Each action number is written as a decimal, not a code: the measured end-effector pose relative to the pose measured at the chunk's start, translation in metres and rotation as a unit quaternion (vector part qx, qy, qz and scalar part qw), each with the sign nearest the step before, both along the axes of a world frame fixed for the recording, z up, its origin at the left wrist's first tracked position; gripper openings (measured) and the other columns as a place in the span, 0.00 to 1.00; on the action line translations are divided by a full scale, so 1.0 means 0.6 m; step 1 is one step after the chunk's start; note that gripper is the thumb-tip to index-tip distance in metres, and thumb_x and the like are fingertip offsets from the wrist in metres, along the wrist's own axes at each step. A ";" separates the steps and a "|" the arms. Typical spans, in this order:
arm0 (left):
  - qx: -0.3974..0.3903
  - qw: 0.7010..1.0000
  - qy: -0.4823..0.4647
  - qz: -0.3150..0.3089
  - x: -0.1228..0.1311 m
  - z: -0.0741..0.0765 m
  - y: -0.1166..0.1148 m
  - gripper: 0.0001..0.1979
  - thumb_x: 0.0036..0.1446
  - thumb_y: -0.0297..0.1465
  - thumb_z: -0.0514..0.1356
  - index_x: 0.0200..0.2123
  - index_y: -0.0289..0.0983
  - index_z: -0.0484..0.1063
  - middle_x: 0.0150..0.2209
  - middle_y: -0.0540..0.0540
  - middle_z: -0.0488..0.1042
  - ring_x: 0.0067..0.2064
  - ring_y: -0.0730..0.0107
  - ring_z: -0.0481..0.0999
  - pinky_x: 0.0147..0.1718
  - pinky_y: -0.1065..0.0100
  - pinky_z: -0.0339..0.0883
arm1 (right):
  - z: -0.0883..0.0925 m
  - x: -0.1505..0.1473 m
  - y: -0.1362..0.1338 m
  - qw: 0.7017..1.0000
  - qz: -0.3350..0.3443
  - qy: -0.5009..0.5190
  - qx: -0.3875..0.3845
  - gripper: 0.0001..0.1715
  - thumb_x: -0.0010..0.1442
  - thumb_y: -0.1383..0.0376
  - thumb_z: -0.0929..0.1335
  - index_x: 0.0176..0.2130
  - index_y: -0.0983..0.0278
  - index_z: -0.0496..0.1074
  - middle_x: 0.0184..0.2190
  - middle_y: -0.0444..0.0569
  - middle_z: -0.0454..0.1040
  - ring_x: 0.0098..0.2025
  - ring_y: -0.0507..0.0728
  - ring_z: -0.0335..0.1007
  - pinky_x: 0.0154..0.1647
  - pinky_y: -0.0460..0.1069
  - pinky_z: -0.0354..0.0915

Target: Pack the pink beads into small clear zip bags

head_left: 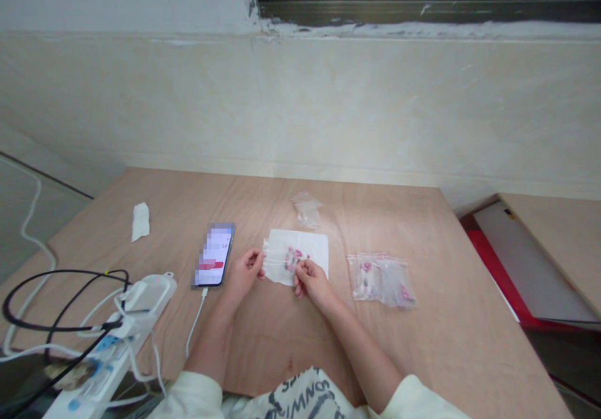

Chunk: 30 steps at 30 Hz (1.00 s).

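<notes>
A: Logging the held item: a small clear zip bag (280,261), crinkled, with pink pieces (295,257) bunched toward its right end. Position?

B: Mid-table (263,344), over a white sheet (315,243). Whether it is lifted or resting on the sheet, I cannot tell. The left hand (244,272) pinches its left edge and the right hand (310,280) its right edge. The fingers (300,270) of both hands are closed on the plastic.

A: Unclear points?

B: The pink pieces are too small to tell their shape. Whether the seal is open or closed, I cannot tell. The phone (215,255) screen is blurred. The power strip (126,319) is cut off at the lower left.

A: Room around?

B: The filled bags (382,278) lie near on the right. The empty bags (307,209) are just behind the sheet, and the phone is just left of the left hand. There is bare wood toward the far edge and under the forearms. A tissue (140,220) lies well apart, far left.
</notes>
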<state>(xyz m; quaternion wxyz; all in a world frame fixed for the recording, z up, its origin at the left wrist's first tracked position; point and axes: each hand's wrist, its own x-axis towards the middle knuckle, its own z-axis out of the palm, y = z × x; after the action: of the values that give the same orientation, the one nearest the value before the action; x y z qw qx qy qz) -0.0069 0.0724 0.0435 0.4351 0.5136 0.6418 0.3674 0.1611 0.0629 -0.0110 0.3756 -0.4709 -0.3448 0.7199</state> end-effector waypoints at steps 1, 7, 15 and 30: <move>-0.007 1.000 -0.017 -0.002 0.002 -0.001 0.000 0.13 0.47 0.40 0.54 0.27 0.35 0.65 0.20 0.53 0.68 0.18 0.76 0.69 0.18 0.75 0.65 | 0.000 0.000 0.000 1.000 0.005 0.003 0.003 0.21 0.43 0.50 0.65 0.26 0.63 0.56 0.12 0.36 0.64 0.09 0.46 0.57 0.07 0.40 0.55; -0.115 0.985 -0.124 -0.013 0.026 0.000 -0.003 0.15 0.43 0.40 0.58 0.28 0.36 0.59 0.17 0.55 0.67 0.18 0.73 0.71 0.17 0.72 0.67 | 0.006 0.004 -0.004 0.999 0.018 0.016 0.028 0.22 0.45 0.49 0.64 0.28 0.63 0.55 0.16 0.39 0.68 0.11 0.46 0.60 0.09 0.41 0.56; -0.092 0.985 -0.143 0.019 0.043 -0.013 -0.002 0.16 0.37 0.33 0.63 0.31 0.33 0.63 0.21 0.54 0.69 0.21 0.76 0.71 0.22 0.72 0.69 | 0.014 0.005 -0.001 1.000 0.005 0.008 0.007 0.23 0.41 0.51 0.67 0.29 0.64 0.58 0.17 0.39 0.68 0.12 0.47 0.61 0.09 0.41 0.58; -0.089 0.994 -0.056 0.006 0.051 -0.017 -0.001 0.12 0.41 0.36 0.59 0.26 0.33 0.65 0.17 0.55 0.67 0.15 0.79 0.65 0.14 0.76 0.60 | 0.005 0.000 0.002 1.000 0.005 0.017 -0.016 0.24 0.39 0.49 0.67 0.25 0.64 0.57 0.14 0.38 0.66 0.09 0.46 0.58 0.08 0.41 0.56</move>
<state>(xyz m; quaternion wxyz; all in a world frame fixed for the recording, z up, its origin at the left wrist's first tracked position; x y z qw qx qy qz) 0.0239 0.0719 0.0334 0.5121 0.4473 0.6498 0.3396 0.1613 0.0641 -0.0079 0.3702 -0.4624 -0.3290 0.7354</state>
